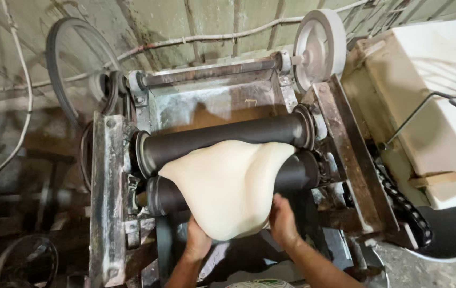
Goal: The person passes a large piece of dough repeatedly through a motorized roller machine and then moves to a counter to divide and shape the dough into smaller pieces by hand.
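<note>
Dough sheet (227, 186) hides fingers of both hands; forearms cut off at bottom edge.
</note>
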